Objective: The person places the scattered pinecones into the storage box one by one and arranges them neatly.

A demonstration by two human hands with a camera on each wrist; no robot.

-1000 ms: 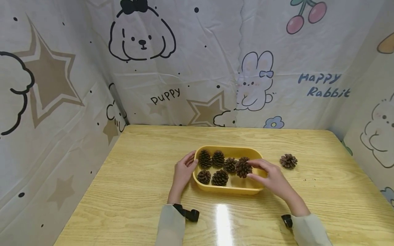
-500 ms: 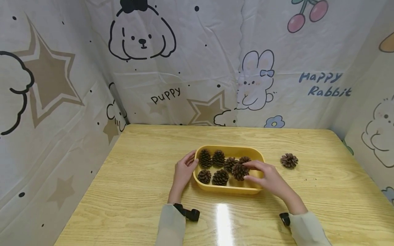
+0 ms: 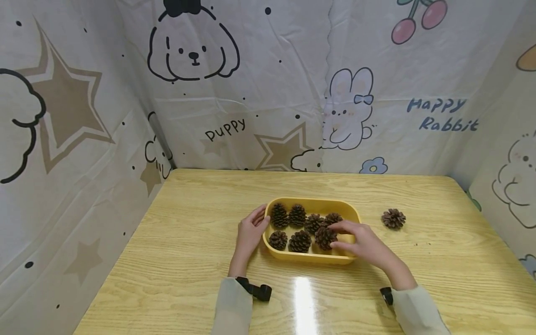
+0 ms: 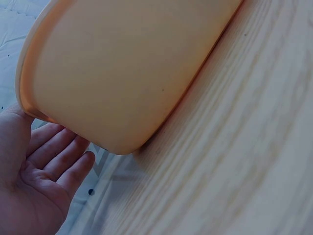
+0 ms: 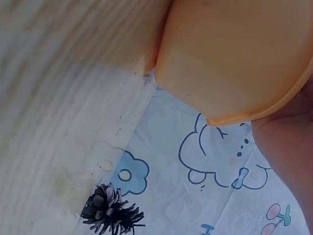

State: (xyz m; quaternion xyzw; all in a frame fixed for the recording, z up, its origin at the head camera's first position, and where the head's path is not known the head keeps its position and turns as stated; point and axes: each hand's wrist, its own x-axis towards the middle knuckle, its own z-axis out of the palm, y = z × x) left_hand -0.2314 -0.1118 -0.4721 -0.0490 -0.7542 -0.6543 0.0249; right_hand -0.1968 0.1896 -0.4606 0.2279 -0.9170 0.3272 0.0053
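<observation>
A yellow oblong tub stands on the table with several brown pine cones inside. My right hand reaches over the tub's right end, thumb and fingers around a pine cone low in its front middle. Another pine cone sits just behind that one. At the tub's left end, my left hand holds it, the thumb at the rim. The left wrist view has the fingers by the outer wall. In the right wrist view the tub's wall hides my right fingertips and the cone.
One loose pine cone lies on the wooden table to the right of the tub. A printed cloth hangs behind the table and along both sides. Small dark specks dot the tabletop near the loose cone.
My right hand has moved left and a little toward the front, lowering its pine cone into the tub. The cone behind is now more visible. My left hand stays at the tub's end.
</observation>
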